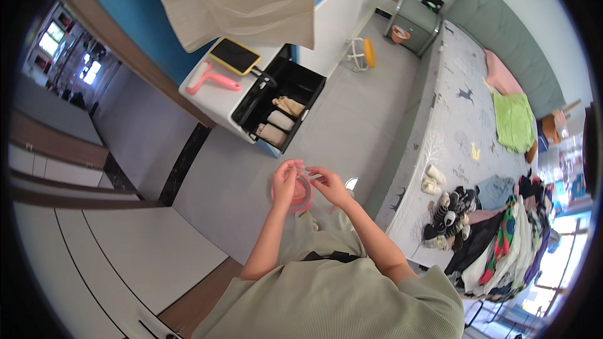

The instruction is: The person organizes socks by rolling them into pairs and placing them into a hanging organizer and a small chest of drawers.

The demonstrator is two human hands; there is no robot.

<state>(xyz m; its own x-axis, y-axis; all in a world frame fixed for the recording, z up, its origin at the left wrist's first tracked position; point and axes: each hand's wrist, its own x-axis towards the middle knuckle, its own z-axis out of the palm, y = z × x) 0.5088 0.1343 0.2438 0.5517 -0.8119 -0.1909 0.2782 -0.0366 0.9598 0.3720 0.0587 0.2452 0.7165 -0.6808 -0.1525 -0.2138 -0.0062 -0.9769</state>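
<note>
My left hand (286, 180) and my right hand (328, 185) meet in front of my body, fingertips almost touching. Something small and pale may lie between the fingertips, but it is too faint to make out. Below the hands, a round pink bin (306, 205) with a grey ring at its rim is partly hidden by them. Ahead, the black drawer (308, 85) of a white cabinet (214, 106) is pulled out. Rolled cloth pieces (281, 121) in beige and white lie in its near compartments.
On the cabinet top lie a pink lint roller (214, 80) and a yellow-rimmed black paddle (235, 55) with a handle. A beige curtain (240, 4) hangs above. To the right, a bed (457, 127) bears socks (447, 219) and heaped clothes (509, 240). A yellow-seated stool (368, 53) stands farther off.
</note>
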